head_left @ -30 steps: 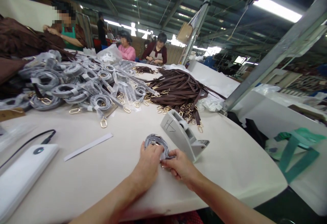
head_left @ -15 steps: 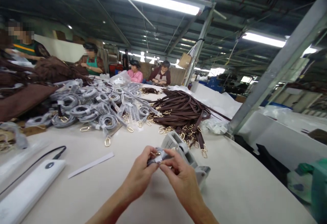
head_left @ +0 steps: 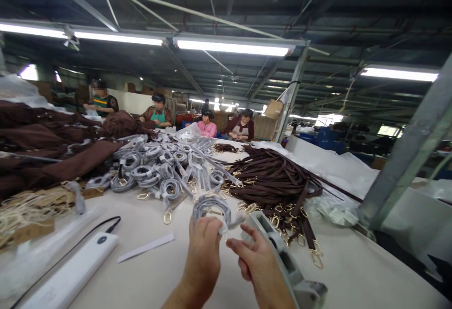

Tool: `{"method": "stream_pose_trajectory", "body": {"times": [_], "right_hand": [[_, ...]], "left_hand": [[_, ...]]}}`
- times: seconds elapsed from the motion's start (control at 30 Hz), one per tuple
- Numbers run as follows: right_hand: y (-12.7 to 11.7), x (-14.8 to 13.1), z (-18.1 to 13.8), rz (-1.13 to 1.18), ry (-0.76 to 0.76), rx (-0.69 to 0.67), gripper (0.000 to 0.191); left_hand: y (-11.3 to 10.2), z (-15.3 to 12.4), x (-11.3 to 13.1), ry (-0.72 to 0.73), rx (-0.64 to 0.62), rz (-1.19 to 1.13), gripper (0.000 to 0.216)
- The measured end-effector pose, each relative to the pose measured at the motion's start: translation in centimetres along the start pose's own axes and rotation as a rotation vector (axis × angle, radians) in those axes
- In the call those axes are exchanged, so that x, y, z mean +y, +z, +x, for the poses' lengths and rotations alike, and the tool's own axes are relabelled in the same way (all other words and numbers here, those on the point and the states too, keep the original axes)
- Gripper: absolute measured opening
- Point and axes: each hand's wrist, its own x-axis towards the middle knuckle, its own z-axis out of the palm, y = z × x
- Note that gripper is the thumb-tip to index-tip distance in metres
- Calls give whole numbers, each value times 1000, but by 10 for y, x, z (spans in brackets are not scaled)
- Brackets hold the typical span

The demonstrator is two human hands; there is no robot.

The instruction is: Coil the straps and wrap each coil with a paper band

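My left hand [head_left: 205,248] is closed round the lower edge of a coiled grey strap [head_left: 212,204] wrapped in clear plastic. The coil stands up above my fingers, with a white paper band and a bit of gold metal in its middle. To the right, my right hand [head_left: 256,257] has its thumb and forefinger apart, close to the loose plastic-wrapped end of the coil, and nothing shows between them. Beside that hand stands a grey tape dispenser [head_left: 298,276], partly hidden behind it.
Wrapped grey coils [head_left: 148,163] lie heaped at left, beside brown straps [head_left: 275,172] with gold clasps. Brown fabric [head_left: 52,144] is piled at far left. A white power bank [head_left: 74,271] with a cable and a paper strip [head_left: 146,248] lie on the table. Several people sit beyond.
My left hand has turned and raised the coil, so its ring now shows above the fingers. My right fingers have come away from the coil. The view has swung left and up.
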Motion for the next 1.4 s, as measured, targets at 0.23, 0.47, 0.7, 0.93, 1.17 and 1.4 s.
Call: {"method": "stream_pose_trajectory", "body": {"times": [0.23,0.47,0.7,0.93,1.17,1.4], "right_hand": [[-7,8,3,98,-28,-10,41],[9,1,-4,37,-136,-163,33],[11,5,7,26,-178,-161,26],[5,11,17,-100,-63,-188,28],[-1,-3,13,-515,-526,132,52],[-15,-25,34,-703,-748,8,58]], "left_hand": [[-18,17,4,-200,-11,-67,15],[-13,13,14,-299,-34,-138,13],[-15,17,21,-562,-135,-527,11],[-24,11,16,-681,-298,-762,18],[-27,7,8,-973,-386,-1225,47],[-34,9,-6,-1030,-421,-1327,43]]}}
